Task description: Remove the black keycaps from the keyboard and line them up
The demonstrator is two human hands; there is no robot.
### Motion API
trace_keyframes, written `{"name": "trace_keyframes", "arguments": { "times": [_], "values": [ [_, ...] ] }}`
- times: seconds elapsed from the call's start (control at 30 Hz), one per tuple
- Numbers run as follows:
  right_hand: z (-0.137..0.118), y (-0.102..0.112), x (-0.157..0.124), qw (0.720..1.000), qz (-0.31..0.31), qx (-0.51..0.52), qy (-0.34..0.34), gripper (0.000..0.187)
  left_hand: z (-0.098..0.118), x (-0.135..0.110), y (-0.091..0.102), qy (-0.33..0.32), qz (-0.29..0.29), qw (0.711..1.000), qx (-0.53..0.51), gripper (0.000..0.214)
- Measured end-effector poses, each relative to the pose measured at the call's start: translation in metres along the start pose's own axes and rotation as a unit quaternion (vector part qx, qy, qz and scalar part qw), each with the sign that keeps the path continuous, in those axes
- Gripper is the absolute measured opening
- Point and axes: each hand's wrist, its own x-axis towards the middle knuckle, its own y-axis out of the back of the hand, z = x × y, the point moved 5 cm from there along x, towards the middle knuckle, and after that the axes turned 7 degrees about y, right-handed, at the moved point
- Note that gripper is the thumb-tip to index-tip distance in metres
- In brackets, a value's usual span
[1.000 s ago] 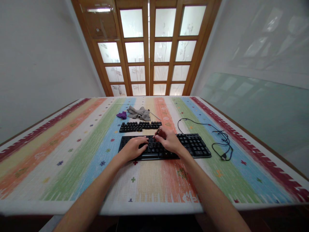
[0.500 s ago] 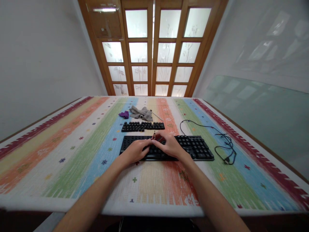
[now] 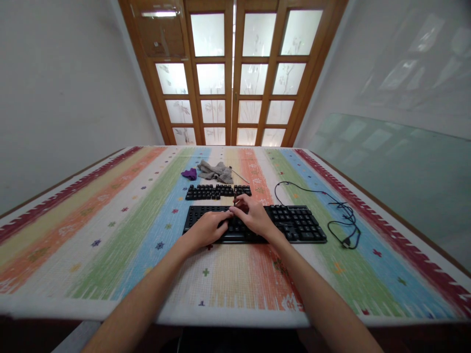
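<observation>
A black keyboard (image 3: 300, 226) lies in front of me, its left part bare of keycaps and its right part still carrying them. My right hand (image 3: 253, 215) is over its middle, pinching a small thin dark tool (image 3: 235, 196) that stands upright. My left hand (image 3: 209, 227) rests on the left part, fingers closed and their tips meeting the right thumb. Whatever the left fingertips may hold is hidden. Just behind the keyboard, loose black keycaps (image 3: 206, 192) are laid out in rows.
Behind the keycaps lie a grey cloth (image 3: 216, 171), a purple cloth (image 3: 189, 174) and a thin stick (image 3: 240, 175). The keyboard's black cable (image 3: 344, 214) loops over the striped tablecloth (image 3: 147, 235) on the right. Wooden doors (image 3: 235, 78) stand beyond the table.
My right hand has risen slightly and moved a little away from me, and the thin tool in it now stands higher and more upright. The left hand has barely moved.
</observation>
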Motion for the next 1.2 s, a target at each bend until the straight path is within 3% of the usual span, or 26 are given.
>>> {"name": "trace_keyframes", "arguments": {
  "times": [0.2, 0.43, 0.6, 0.8, 0.9, 1.0, 1.2],
  "values": [
    [0.015, 0.002, -0.001, 0.992, 0.038, 0.094, -0.069, 0.031, -0.001, 0.001, 0.002, 0.008, 0.013, 1.000, -0.023, 0.032],
    [0.004, 0.008, -0.001, 0.985, 0.056, 0.155, -0.049, 0.031, -0.002, 0.001, 0.009, 0.025, 0.039, 0.990, -0.137, 0.040],
    [-0.002, 0.011, -0.002, 0.980, 0.035, 0.194, -0.039, 0.032, -0.009, 0.002, 0.009, 0.057, 0.046, 0.957, -0.280, 0.048],
    [-0.012, 0.014, -0.003, 0.967, -0.033, 0.251, -0.019, 0.034, -0.018, 0.004, 0.005, 0.095, 0.002, 0.894, -0.438, 0.058],
    [-0.016, 0.014, -0.004, 0.964, -0.053, 0.262, -0.008, 0.032, -0.016, 0.003, 0.004, 0.107, -0.028, 0.876, -0.469, 0.057],
    [-0.015, 0.014, -0.004, 0.967, -0.054, 0.249, -0.011, 0.031, -0.013, 0.002, 0.004, 0.111, -0.037, 0.878, -0.465, 0.057],
    [-0.009, 0.018, -0.002, 0.970, -0.016, 0.241, -0.023, 0.031, -0.014, 0.003, 0.009, 0.109, 0.006, 0.902, -0.417, 0.046]
  ]
}}
